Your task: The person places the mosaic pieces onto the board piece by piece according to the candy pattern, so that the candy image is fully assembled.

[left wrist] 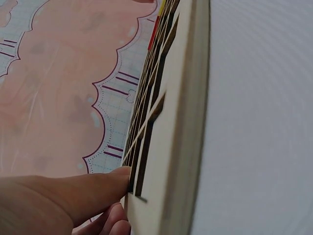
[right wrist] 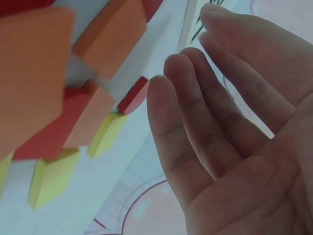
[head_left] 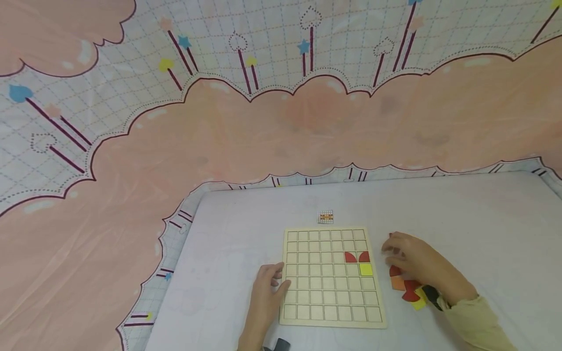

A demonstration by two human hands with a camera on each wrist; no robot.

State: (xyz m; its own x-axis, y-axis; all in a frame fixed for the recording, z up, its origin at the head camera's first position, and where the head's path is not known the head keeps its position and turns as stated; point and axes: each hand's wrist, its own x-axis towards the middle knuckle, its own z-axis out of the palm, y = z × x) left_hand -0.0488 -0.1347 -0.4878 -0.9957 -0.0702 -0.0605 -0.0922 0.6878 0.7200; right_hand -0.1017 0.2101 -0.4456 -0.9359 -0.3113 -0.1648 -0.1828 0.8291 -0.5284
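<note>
A pale square board [head_left: 331,324] with a grid of recesses lies flat on the table. Two red quarter-circle pieces [head_left: 350,257] and a yellow square [head_left: 366,269] sit in cells at its right side. My left hand [head_left: 265,287] rests on the left edge, its thumb [left wrist: 107,188] touching the board. To the board's right, my right hand [head_left: 410,253] is over loose pieces. Its fingers [right wrist: 168,129] are gently bent, with no piece visible in the palm. A tiny red spot shows by a fingertip in the head view; I cannot tell whether it is a piece.
Loose red pieces [head_left: 411,295], an orange square [head_left: 397,282] and yellow pieces [head_left: 419,304] lie beneath and beside the right hand. A small printed pattern card [head_left: 326,217] lies behind the board. A patterned pink and white cloth [head_left: 307,131] rises behind the white tabletop [head_left: 228,243].
</note>
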